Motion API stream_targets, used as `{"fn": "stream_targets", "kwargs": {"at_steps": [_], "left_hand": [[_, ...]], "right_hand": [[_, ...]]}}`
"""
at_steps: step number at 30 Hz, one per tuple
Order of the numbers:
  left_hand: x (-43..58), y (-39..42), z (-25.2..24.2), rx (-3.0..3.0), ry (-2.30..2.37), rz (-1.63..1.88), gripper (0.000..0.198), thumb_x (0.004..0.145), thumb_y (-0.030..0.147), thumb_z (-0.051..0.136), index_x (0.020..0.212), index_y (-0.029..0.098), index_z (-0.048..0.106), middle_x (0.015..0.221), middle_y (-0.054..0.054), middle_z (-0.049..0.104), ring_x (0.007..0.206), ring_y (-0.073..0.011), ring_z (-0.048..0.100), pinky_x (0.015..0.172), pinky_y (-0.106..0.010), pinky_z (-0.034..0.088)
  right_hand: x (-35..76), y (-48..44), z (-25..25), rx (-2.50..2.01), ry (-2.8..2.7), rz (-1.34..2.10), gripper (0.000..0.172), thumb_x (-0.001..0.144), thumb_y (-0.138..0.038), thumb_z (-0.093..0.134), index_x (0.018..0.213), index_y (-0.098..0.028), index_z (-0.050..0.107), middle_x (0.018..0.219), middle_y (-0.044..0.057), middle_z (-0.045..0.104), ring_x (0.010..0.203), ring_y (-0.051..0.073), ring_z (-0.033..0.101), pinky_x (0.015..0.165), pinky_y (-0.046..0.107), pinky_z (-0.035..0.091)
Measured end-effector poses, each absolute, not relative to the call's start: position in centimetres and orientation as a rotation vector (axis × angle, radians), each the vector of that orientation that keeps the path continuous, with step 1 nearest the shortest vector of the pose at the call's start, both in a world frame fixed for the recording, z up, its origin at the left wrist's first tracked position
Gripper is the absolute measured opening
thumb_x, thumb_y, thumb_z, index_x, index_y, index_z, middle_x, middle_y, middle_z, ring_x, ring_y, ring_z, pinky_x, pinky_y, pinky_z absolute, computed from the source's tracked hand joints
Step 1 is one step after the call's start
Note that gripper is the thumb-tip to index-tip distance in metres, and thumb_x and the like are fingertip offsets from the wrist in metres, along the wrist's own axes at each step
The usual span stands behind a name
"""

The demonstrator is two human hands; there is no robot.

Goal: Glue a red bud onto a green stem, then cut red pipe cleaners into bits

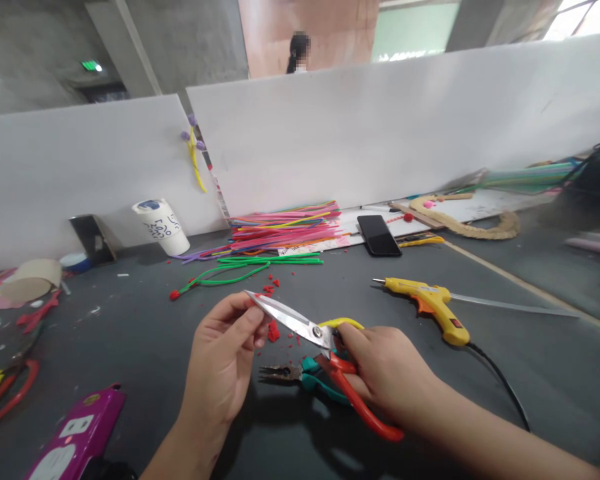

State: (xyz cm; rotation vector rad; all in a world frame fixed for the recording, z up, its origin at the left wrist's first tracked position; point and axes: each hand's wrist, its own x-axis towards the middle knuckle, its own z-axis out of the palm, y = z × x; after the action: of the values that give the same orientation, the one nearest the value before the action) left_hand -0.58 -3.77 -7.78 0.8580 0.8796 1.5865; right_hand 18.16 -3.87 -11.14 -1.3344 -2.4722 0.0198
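Observation:
My right hand (380, 373) grips the red and yellow handles of a pair of scissors (300, 325), blades closed and pointing left. My left hand (225, 360) is pinched at the blade tip, fingers pressed on a small red piece that is mostly hidden. A red fuzzy scrap (273, 331) hangs just under the blades. Teal-handled pliers (295, 375) lie on the dark table (130, 333) below the scissors. Red crumbs (271, 287) are scattered behind.
A yellow glue gun (433, 307) with black cord lies to the right. Green pipe cleaners (250, 267) and a coloured bundle (285, 230) sit behind, beside a black phone (379, 235) and paper cup (161, 227). A magenta power strip (77, 433) is at lower left. White partition (380, 133) behind.

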Motion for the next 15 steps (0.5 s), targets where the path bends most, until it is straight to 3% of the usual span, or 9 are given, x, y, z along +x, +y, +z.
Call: {"fn": "stream_targets", "kwargs": {"at_steps": [7,11,15], "left_hand": [[-0.3,-3.9,-8.2,0.965,0.954,1.249,0.005,0.063,0.017,0.067,0.064,0.014,0.063,0.057,0.0,0.058,0.048,-0.0067,0.047,0.042,-0.016,0.035],[0.8,-4.1,-8.6,1.057,1.074,1.026,0.006,0.061,0.018,0.066,0.063,0.014,0.062,0.05,0.002,0.053,0.043,-0.0067,0.042,0.042,-0.018,0.032],[1.7,-4.2,-9.0,1.249,1.177,0.914,0.004,0.061,0.018,0.064,0.062,0.014,0.064,0.052,0.002,0.052,0.045,-0.0085,0.042,0.044,-0.02,0.031]], "right_hand": [[17.8,-4.0,-10.0,-1.264,-2.027,0.826,0.023,0.076,-0.033,0.049,0.059,-0.019,0.042,0.051,-0.005,0.039,0.047,0.009,0.033,0.045,0.019,0.027],[17.7,-3.9,-9.1,-1.154,-1.708,1.289,0.006,0.073,-0.023,0.048,0.072,-0.017,0.049,0.051,-0.008,0.033,0.046,0.007,0.029,0.042,0.017,0.027],[17.6,-3.9,-9.1,-1.132,-1.645,1.388,0.006,0.068,-0.019,0.053,0.071,-0.016,0.051,0.055,-0.007,0.038,0.049,0.006,0.032,0.044,0.016,0.028]]}}
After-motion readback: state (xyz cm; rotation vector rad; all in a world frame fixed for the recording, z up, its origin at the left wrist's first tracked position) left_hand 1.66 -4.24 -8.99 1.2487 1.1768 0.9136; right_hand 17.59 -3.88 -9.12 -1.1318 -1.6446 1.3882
